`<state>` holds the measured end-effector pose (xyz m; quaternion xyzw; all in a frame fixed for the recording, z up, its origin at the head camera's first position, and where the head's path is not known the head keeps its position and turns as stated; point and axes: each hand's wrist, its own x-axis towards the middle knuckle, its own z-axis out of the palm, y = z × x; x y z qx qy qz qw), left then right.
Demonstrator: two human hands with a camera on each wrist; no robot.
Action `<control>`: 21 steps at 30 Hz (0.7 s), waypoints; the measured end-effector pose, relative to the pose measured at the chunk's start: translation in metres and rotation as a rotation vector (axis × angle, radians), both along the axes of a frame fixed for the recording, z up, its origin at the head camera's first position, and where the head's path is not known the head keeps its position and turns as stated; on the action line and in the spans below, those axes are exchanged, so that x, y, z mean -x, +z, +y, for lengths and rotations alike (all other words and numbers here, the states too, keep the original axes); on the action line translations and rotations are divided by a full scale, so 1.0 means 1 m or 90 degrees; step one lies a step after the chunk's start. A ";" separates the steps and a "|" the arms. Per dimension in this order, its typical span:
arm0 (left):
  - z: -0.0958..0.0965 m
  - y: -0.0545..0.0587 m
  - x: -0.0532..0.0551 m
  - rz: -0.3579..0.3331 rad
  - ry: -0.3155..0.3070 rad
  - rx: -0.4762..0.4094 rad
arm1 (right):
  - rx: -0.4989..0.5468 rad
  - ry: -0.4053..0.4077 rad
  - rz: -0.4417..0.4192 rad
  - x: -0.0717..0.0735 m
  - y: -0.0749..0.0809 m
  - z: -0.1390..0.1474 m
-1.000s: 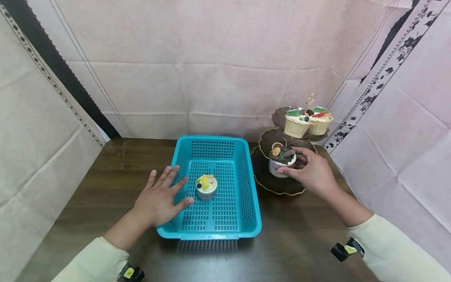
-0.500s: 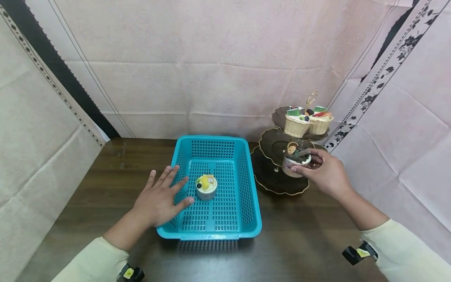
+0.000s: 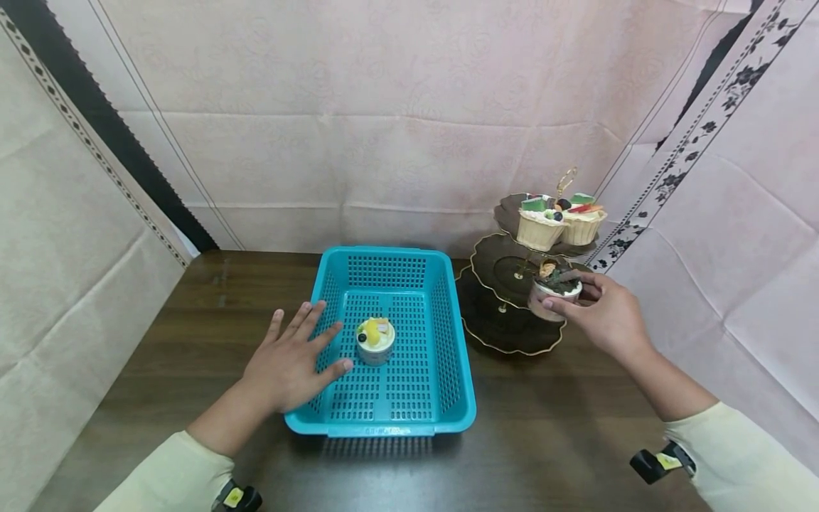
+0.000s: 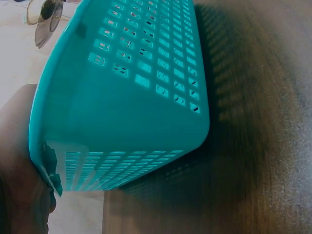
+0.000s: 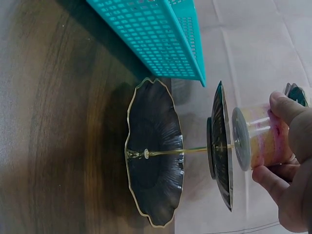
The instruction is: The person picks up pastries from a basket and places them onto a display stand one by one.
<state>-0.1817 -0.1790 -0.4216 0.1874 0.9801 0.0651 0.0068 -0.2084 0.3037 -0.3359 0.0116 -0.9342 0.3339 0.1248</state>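
Note:
My right hand point(image 3: 604, 313) pinches a small clear dessert cup point(image 3: 554, 293) with a dark topping and a beige piece on it. In the right wrist view the cup point(image 5: 261, 136) shows pink and yellow layers, its base right by the middle plate point(image 5: 222, 146) of the stand. The three-tiered stand point(image 3: 505, 323) has dark wavy plates with gold rims. With fingers spread, my left hand point(image 3: 288, 363) rests over the left rim of a blue plastic basket point(image 3: 463, 398). Inside the basket stands another dessert cup point(image 3: 375, 341) with cream and a yellow topping.
Two fruit-topped cupcakes point(image 3: 539, 229) sit on the stand's top plate point(image 3: 505, 212). The brown wooden table point(image 3: 537, 448) carries basket and stand. Pale cloth point(image 3: 409, 142) hangs behind the table and along both sides.
My right hand has moved to the right with the dark-topped dessert cup, from the stand's left-front side to its right side over the middle plate. The left hand stays on the basket.

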 end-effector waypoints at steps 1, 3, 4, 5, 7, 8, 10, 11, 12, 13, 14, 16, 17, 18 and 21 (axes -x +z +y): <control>0.000 0.000 0.000 0.001 0.000 0.000 | -0.009 -0.008 0.001 0.000 0.000 0.001; 0.000 0.000 0.000 0.002 0.000 0.000 | -0.030 -0.022 0.005 0.000 0.001 0.004; 0.000 0.001 0.000 0.002 0.000 -0.001 | -0.038 -0.029 0.005 0.000 0.001 0.005; 0.000 0.001 0.000 0.001 -0.001 -0.003 | -0.047 -0.035 0.006 0.000 0.001 0.006; 0.001 0.001 0.000 0.001 -0.001 -0.004 | -0.056 -0.043 0.006 0.001 0.001 0.007; 0.001 0.001 0.000 0.001 -0.001 -0.004 | -0.058 -0.046 0.006 0.001 0.001 0.008; 0.001 0.000 0.000 0.002 0.000 -0.004 | -0.061 -0.052 0.005 0.002 0.001 0.009; 0.000 0.000 0.000 0.002 0.000 -0.003 | -0.064 -0.055 0.005 0.002 0.001 0.009; 0.000 0.000 0.000 0.002 0.000 -0.002 | -0.068 -0.058 0.004 0.003 0.001 0.009; 0.000 0.000 0.000 0.002 0.000 -0.002 | -0.071 -0.060 0.004 0.003 0.001 0.009; 0.000 0.000 0.000 0.002 0.000 -0.002 | -0.075 -0.062 0.004 0.004 0.000 0.010; 0.000 0.000 -0.001 0.001 0.000 -0.004 | -0.081 -0.063 0.004 0.006 -0.001 0.010; 0.000 0.000 -0.001 0.000 0.000 -0.005 | -0.085 -0.063 0.003 0.007 -0.001 0.010; 0.000 0.000 -0.001 0.000 0.000 -0.006 | -0.087 -0.062 0.004 0.008 -0.002 0.010; 0.001 0.000 -0.001 0.000 0.002 -0.008 | -0.093 -0.059 0.005 0.013 -0.003 0.009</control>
